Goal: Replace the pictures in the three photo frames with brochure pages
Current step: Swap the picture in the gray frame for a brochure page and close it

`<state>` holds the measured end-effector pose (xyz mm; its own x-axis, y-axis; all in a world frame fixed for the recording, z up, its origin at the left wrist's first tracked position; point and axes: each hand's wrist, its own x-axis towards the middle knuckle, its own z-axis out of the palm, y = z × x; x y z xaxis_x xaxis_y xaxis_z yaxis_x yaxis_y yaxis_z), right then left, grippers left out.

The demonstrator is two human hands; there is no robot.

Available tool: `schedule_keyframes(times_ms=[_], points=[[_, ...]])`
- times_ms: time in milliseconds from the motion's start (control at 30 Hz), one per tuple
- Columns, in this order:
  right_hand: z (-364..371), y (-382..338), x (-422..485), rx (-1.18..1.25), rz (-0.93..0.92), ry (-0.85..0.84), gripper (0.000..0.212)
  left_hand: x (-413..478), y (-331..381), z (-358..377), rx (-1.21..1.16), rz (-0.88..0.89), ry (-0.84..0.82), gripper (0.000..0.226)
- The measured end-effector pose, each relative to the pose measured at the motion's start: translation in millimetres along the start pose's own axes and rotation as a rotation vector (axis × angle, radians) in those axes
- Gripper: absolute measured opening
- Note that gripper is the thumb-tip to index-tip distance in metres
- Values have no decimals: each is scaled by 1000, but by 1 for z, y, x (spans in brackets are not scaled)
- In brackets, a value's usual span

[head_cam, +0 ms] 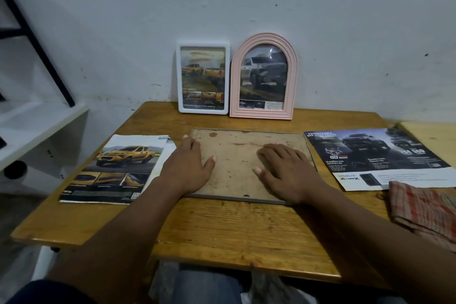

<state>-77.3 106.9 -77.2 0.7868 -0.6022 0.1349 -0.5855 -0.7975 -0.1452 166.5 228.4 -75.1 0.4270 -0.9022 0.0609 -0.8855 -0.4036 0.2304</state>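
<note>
Pressing flat | left hand [188, 168], right hand [287, 171] | face-down frame [234, 153] | table [222, 229]

Your bench [234, 229]: honey-brown wood, darker grain streaks, scuffed patches. Nearest you, the flat frame [234, 168]: dull tan backing board blotched with brown stains, thin grey rim. At the wall, the rectangular frame [202, 111]: white, with yellow pickups inside. The arched frame [292, 81]: pale pink and ribbed, grey truck inside. On your left, the left page [123, 163]: yellow pickup, white margin. The right page [370, 153]: black and dark blue, white lettering, white bottom strip. The cloth [424, 210]: red-orange and cream check. The wall [98, 32]: off-white with dark specks.
</note>
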Motion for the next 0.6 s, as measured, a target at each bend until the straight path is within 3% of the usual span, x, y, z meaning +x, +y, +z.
schedule_keyframes(times_ms=[267,367,500,600], points=[[-1,-1,1,1,8,-17,71,-3,4,-6,0,-6,-127,89],[0,-1,0,2,3,-10,69,-4,3,-15,136,-7,-164,88],[0,-1,1,9,-3,-5,63,-21,15,-22,385,-20,84,63],[0,-2,1,13,9,-8,61,-35,24,-25,389,-30,168,55]])
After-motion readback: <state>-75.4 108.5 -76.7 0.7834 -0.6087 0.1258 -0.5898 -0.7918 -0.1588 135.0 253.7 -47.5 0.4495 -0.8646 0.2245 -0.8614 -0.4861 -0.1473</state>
